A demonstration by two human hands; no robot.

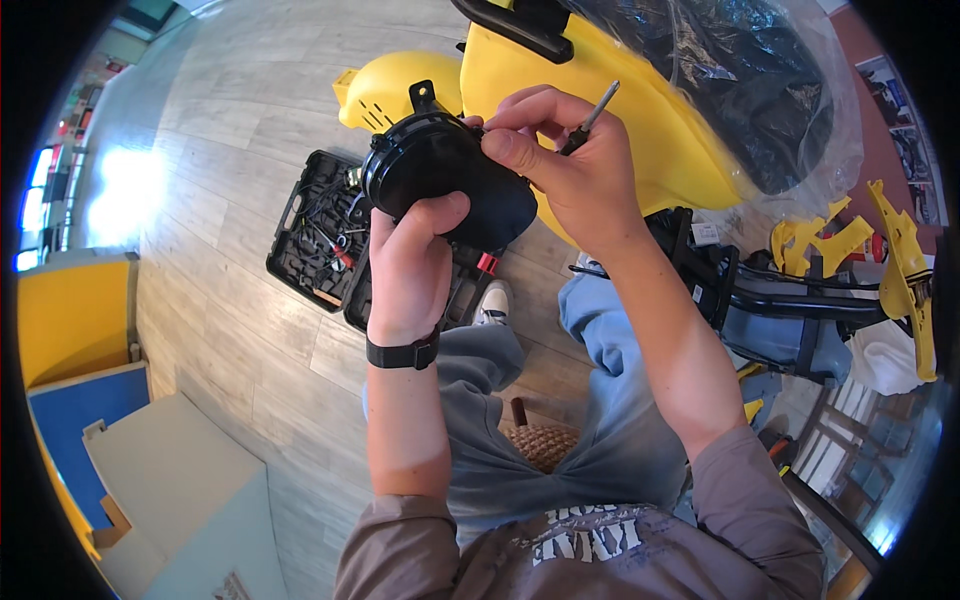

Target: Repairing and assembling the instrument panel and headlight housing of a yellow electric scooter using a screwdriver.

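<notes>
A glossy black round housing [450,170], with a rimmed edge and a bracket tab on top, is held up in front of me. My left hand [415,245] grips it from below, its thumb pressed on the black face. At the housing's upper right edge, the thumb and fingertips of my right hand [570,150] pinch together; whatever small thing lies between them is too hidden to name. That same hand also holds a small screwdriver [598,108], its metal shaft pointing up and to the right, most of its handle covered by my fingers.
Beyond my hands stand large yellow body panels [520,85], partly under clear plastic wrap [790,90]. An opened black tool case [318,225] lies on the floor. A black frame [800,303] and yellow parts [850,245] are at right, cardboard boxes [180,470] at lower left.
</notes>
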